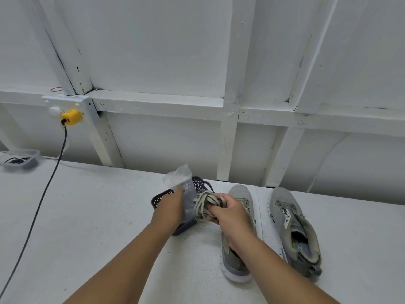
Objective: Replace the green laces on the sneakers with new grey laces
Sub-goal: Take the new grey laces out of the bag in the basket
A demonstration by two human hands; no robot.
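right hand (pixel 228 212) gripping bundle of grey laces (pixel 205 205), held above table (pixel 87 216) just left of left sneaker (pixel 238 233). left hand (pixel 169 207) pinching clear plastic bag (pixel 180 183) over dark basket (pixel 163 197). right sneaker (pixel 293 231) flat on table, apart, no lace visible in eyelets. black cable (pixel 43 194) off left.

A coiled bundle of grey laces (pixel 206 205) sits above 2 laceless grey-green sneakers (pixel 237 233) (pixel 294 231); toes pointing away.

We see bright, even light with soft shadows; edges bow from the wide lens, hands perhaps slightly blurred.
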